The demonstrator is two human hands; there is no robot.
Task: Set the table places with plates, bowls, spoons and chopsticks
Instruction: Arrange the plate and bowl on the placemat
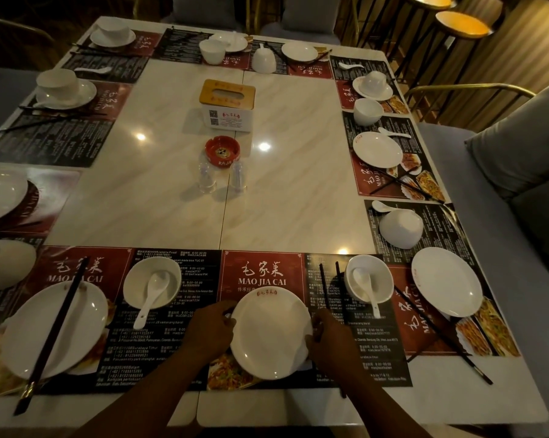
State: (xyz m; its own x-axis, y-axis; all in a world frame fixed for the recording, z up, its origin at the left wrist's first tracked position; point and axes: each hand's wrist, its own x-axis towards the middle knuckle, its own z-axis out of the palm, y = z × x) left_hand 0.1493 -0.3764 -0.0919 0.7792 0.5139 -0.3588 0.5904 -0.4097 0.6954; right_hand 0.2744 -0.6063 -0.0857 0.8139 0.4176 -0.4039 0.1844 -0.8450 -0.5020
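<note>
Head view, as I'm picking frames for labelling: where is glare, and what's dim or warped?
Head view: lamp reflections spot the glossy pale marble tabletop; its edges bow from the wide lens; corners go dark; the near round white plate reads clearly.

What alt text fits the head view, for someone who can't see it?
The left hand and right hand hold a white plate by its side rims on a printed placemat at the table's near edge. Bowls holding spoons flank it; a tissue box and red ashtray sit mid-table.
</note>
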